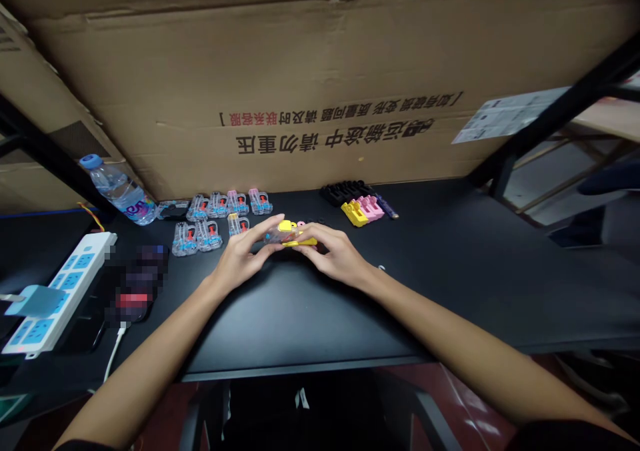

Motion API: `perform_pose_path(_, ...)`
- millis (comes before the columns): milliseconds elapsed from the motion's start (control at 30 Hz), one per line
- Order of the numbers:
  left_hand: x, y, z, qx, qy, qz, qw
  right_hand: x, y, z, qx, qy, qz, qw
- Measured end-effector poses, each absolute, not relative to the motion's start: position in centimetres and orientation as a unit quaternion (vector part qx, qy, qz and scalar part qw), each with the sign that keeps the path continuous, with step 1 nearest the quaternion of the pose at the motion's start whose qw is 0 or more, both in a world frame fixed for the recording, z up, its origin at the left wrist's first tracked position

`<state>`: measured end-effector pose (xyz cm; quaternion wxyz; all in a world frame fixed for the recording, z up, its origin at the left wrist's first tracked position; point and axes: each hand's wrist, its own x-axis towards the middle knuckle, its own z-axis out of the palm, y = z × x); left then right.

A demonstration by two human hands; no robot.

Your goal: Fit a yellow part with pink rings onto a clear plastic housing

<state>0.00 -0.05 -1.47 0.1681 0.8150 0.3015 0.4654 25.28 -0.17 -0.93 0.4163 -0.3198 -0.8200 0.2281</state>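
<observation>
My left hand [241,256] and my right hand [334,253] meet over the black table [450,271], both gripping a small clear plastic piece with a yellow part [290,233] between the fingertips. To the left of the hands lie several clear plastic pieces with blue and red inserts [216,216], some tinted pink. Behind and to the right of my right hand sit a yellow part [354,213], a pink part [371,207] and a row of black parts [346,191].
A large cardboard box [320,91] stands as a wall along the table's back. A water bottle [119,190] lies at the left, beside a white power strip [55,291] with a plug and cable. A black frame leg [540,124] slants at the right.
</observation>
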Motion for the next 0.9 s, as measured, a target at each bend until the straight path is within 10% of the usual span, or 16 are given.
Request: perform_pose_path(900,0.4,-0.4,0.1,0.816,0.265,0.507,0.088,25.5,-0.1,-0.8,-0.273,-0.845,0.082,0.452)
